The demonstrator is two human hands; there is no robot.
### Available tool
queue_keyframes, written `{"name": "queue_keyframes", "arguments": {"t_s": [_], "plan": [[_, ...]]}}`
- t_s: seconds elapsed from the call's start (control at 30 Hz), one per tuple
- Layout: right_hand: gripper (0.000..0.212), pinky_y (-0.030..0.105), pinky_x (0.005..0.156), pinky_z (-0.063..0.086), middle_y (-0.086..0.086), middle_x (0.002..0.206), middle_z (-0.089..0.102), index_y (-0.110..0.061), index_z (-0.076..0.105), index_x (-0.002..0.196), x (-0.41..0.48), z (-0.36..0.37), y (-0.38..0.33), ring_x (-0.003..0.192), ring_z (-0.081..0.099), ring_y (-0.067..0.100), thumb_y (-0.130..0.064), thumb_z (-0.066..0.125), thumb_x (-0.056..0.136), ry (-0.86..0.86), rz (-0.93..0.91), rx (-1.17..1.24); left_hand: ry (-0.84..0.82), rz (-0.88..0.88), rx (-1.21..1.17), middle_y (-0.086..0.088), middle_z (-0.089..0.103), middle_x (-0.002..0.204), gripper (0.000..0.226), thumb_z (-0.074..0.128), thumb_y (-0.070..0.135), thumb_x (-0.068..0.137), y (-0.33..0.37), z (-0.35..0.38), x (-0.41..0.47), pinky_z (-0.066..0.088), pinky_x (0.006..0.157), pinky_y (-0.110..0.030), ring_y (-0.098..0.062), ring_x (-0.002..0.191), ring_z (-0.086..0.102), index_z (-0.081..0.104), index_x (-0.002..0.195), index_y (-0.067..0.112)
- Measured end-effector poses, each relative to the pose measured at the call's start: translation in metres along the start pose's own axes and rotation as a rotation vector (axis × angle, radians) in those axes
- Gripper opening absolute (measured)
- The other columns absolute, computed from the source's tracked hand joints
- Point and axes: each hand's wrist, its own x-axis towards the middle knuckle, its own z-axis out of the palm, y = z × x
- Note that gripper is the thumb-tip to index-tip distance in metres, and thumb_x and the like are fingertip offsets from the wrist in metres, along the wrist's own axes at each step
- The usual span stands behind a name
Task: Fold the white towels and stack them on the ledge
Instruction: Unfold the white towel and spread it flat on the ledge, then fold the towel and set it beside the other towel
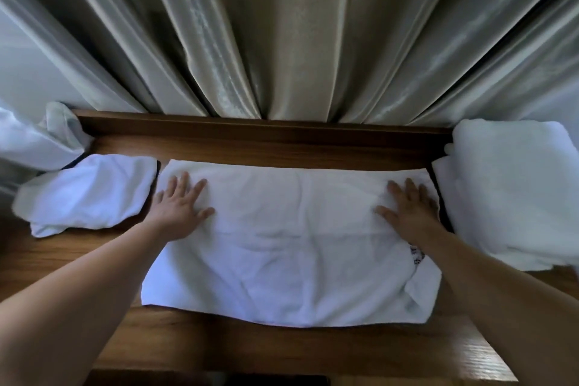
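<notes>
A white towel (291, 241) lies spread flat across the middle of the wooden ledge (219, 345). My left hand (181, 207) presses flat on its left end with fingers straight and spread. My right hand (410, 213) lies flat on its right end in the same way. A small crumpled white towel (87, 194) sits on the ledge to the left. A thick pile of white towels (513, 191) rests at the right. A dark printed tag (417, 255) shows at the spread towel's right edge, beside my right wrist.
Grey-beige curtains (282, 34) hang behind the ledge, down to a raised wooden back rail (266, 131). White fabric (34, 138) bunches at the far left. The ledge's front edge runs along the bottom of the view.
</notes>
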Motion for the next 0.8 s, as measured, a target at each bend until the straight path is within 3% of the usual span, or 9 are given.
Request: {"name": "queue_keyframes", "arguments": {"t_s": [0.1, 0.2, 0.27, 0.37, 0.43, 0.53, 0.63, 0.7, 0.8], "plan": [[0.084, 0.052, 0.12, 0.008, 0.008, 0.165, 0.002, -0.032, 0.005, 0.156, -0.024, 0.0, -0.001, 0.15, 0.0, 0.035, -0.075, 0.008, 0.083, 0.074, -0.051, -0.01, 0.082, 0.017, -0.039, -0.008, -0.005, 0.165, 0.075, 0.025, 0.069, 0.091, -0.002, 0.01, -0.014, 0.009, 0.121, -0.048, -0.026, 0.151, -0.006, 0.005, 0.155, 0.035], [0.073, 0.049, 0.12, 0.014, 0.003, 0.165, 0.009, -0.033, 0.014, 0.154, -0.08, 0.025, 0.009, 0.151, 0.0, 0.028, -0.069, 0.012, 0.091, 0.055, -0.247, -0.022, 0.156, 0.101, -0.029, -0.009, 0.004, 0.164, 0.076, 0.014, 0.069, 0.088, -0.012, 0.034, -0.061, 0.013, 0.12, -0.046, -0.025, 0.151, -0.002, 0.016, 0.155, 0.032], [0.06, 0.048, 0.117, 0.029, 0.002, 0.16, 0.027, -0.033, 0.031, 0.149, -0.116, 0.047, 0.026, 0.149, 0.016, 0.025, -0.06, 0.021, 0.097, 0.072, -0.39, -0.051, 0.154, 0.179, 0.013, -0.007, 0.007, 0.164, 0.073, 0.01, 0.068, 0.089, -0.022, 0.057, -0.097, 0.01, 0.12, -0.042, -0.023, 0.151, -0.002, 0.019, 0.154, 0.035], [0.044, 0.039, 0.108, 0.033, 0.003, 0.145, 0.048, -0.028, 0.056, 0.132, -0.147, 0.06, 0.055, 0.137, 0.042, 0.028, -0.042, 0.043, 0.092, 0.132, -0.388, -0.05, 0.137, 0.209, 0.072, -0.009, 0.013, 0.163, 0.07, 0.01, 0.067, 0.093, -0.039, 0.077, -0.127, -0.001, 0.118, -0.032, -0.024, 0.152, 0.0, 0.022, 0.153, 0.034], [0.03, 0.039, 0.098, 0.039, 0.003, 0.127, 0.055, -0.023, 0.063, 0.108, -0.157, 0.054, 0.063, 0.122, 0.053, 0.03, -0.033, 0.047, 0.085, 0.202, -0.321, -0.016, 0.15, 0.159, 0.059, -0.013, 0.014, 0.162, 0.073, 0.014, 0.067, 0.092, -0.048, 0.083, -0.133, -0.003, 0.118, -0.03, -0.027, 0.151, 0.002, 0.022, 0.154, 0.028], [0.016, 0.045, 0.088, 0.047, 0.011, 0.119, 0.054, -0.017, 0.064, 0.087, -0.169, 0.053, 0.068, 0.115, 0.051, 0.036, -0.013, 0.06, 0.072, 0.28, -0.128, 0.055, 0.186, -0.002, -0.076, -0.017, 0.022, 0.16, 0.077, 0.035, 0.064, 0.088, -0.048, 0.086, -0.144, 0.02, 0.116, -0.044, -0.034, 0.148, 0.017, 0.029, 0.153, 0.023], [0.04, 0.046, 0.091, 0.046, 0.021, 0.129, 0.048, -0.014, 0.06, 0.113, -0.18, 0.058, 0.061, 0.115, 0.049, 0.04, -0.004, 0.072, 0.075, 0.274, 0.25, 0.34, 0.18, -0.336, -0.287, -0.016, 0.046, 0.14, 0.074, 0.063, 0.048, 0.086, -0.036, 0.078, -0.16, 0.038, 0.099, -0.054, -0.041, 0.127, 0.04, 0.033, 0.149, 0.022], [0.047, 0.041, 0.078, 0.051, 0.018, 0.121, 0.054, -0.011, 0.05, 0.128, -0.187, 0.056, 0.05, 0.1, 0.055, 0.035, -0.008, 0.068, 0.084, 0.23, 0.511, 0.689, 0.172, -0.466, -0.467, -0.013, 0.063, 0.11, 0.068, 0.069, 0.035, 0.085, -0.03, 0.067, -0.164, 0.043, 0.086, -0.05, -0.04, 0.106, 0.053, 0.04, 0.143, 0.015], [0.032, 0.034, 0.066, 0.043, 0.016, 0.101, 0.063, -0.002, 0.052, 0.117, -0.186, 0.049, 0.036, 0.079, 0.055, 0.028, -0.012, 0.064, 0.089, 0.239, 0.714, 0.977, 0.153, -0.594, -0.741, -0.003, 0.064, 0.078, 0.032, 0.068, 0.023, 0.086, -0.023, 0.053, -0.162, 0.041, 0.065, -0.039, -0.026, 0.076, 0.057, 0.061, 0.113, 0.007]]}}
